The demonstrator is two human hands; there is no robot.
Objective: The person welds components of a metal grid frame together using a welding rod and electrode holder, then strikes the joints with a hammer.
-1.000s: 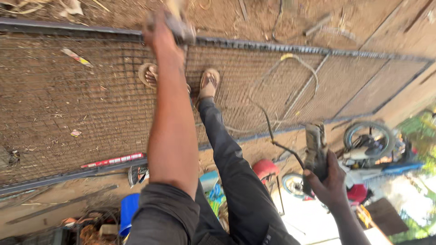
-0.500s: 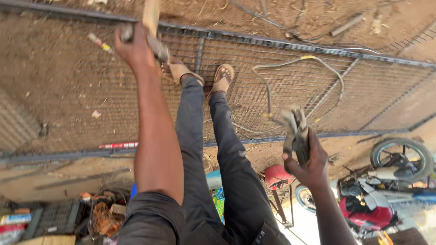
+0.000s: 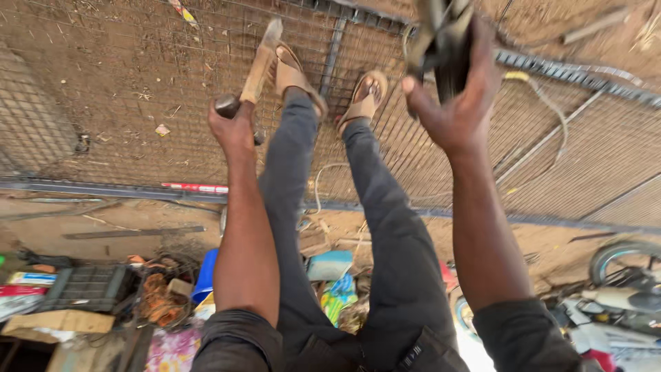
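My left hand (image 3: 234, 127) is closed around a hammer (image 3: 258, 69) near its dark metal head, and the wooden handle points away over the wire mesh panel (image 3: 124, 103). Raised at the upper right, my right hand (image 3: 454, 103) grips a dark clamp-like tool (image 3: 444, 34) above the panel's metal frame bar (image 3: 551, 65). My legs, in dark trousers, stretch out between the two arms. Both sandalled feet (image 3: 330, 86) stand on the mesh, which lies flat on dirt.
A pale cable (image 3: 551, 103) loops across the mesh at the right. Beyond the near frame bar (image 3: 103, 189) lie a dark crate (image 3: 89, 289), a blue container (image 3: 205, 275) and assorted clutter. A motorbike (image 3: 620, 289) stands at the lower right.
My right hand has swung up and forward with the dark tool, from beside my leg to over the far frame bar. My left hand with the hammer sits lower in view.
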